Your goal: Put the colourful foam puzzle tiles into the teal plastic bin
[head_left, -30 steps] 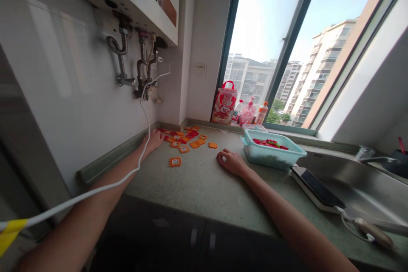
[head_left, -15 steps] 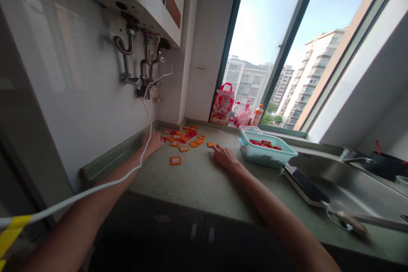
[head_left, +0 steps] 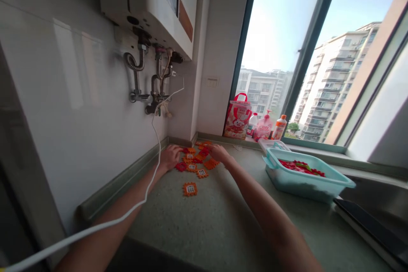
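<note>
A loose pile of orange and red square tiles with toothed edges [head_left: 191, 167] lies on the counter in the corner. Several orange ones carry white printed faces. My left hand [head_left: 171, 157] rests at the pile's left side, fingers loosely bent and apart, close to the red tiles [head_left: 181, 166]. At the right side of the pile is my right hand [head_left: 219, 153], its fingers reaching over the tiles beside an orange tile [head_left: 211, 163]. I see nothing gripped in either hand. One printed orange tile [head_left: 190, 189] lies apart, nearer to me.
On the right stands a turquoise tub [head_left: 306, 182] holding red and green pieces, a clear lid [head_left: 274, 145] behind it. A dark flat device [head_left: 366, 225] lies by the sink [head_left: 376, 191]. A white cable [head_left: 127, 214] crosses over my left forearm. Bottles [head_left: 264, 127] line the windowsill.
My right hand has moved left to the pile, and the single orange tile by its fingers no longer lies apart there. My left hand stays at the pile's left. The view has shifted closer.
</note>
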Tool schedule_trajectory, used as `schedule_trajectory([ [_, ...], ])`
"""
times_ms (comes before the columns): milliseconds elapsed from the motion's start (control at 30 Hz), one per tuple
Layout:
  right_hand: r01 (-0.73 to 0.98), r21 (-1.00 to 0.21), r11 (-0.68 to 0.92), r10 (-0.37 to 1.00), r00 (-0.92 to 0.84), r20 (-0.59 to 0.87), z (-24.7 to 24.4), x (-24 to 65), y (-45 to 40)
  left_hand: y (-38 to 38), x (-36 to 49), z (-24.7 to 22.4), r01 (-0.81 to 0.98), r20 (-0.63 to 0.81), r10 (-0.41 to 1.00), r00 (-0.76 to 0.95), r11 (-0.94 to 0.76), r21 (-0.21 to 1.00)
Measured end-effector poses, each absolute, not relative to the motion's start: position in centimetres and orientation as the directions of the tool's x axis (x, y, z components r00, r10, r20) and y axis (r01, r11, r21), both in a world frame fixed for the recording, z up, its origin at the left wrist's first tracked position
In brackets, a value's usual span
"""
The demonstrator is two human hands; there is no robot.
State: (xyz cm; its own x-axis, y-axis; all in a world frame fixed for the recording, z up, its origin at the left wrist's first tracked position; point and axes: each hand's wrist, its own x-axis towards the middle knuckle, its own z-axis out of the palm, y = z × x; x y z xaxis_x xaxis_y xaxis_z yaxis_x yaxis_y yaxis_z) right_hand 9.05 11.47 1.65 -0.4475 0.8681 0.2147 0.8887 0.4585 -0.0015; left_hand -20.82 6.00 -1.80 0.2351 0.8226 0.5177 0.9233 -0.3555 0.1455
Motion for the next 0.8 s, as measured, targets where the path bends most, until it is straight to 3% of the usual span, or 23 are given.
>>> schedule_trajectory([
  [200, 0.873, -0.077, 0.482, 0.867, -0.463, 0.181, -0.6, 9.1, 15.4, 9.9, -21.2, -2.9, 0.930, 0.272, 0.918, 0.288, -0.336, 0.151],
  [433, 0.897, -0.118, 0.425, 0.902, -0.409, 0.142, -0.8, 11.6, 17.2, 8.6, -20.9, -1.8, 0.906, 0.404, 0.835, 0.373, -0.423, 0.037],
  [600, 0.914, -0.101, 0.393, 0.917, -0.381, 0.122, -0.9, 12.4, 17.5, 7.7, -20.6, -0.2, 0.870, 0.329, 0.814, 0.478, -0.492, -0.046],
  [800, 0.893, -0.091, 0.441, 0.896, -0.433, 0.096, -0.3, 11.9, 17.1, 7.2, -21.1, 1.2, 0.914, 0.322, 0.863, 0.389, -0.406, -0.014],
])
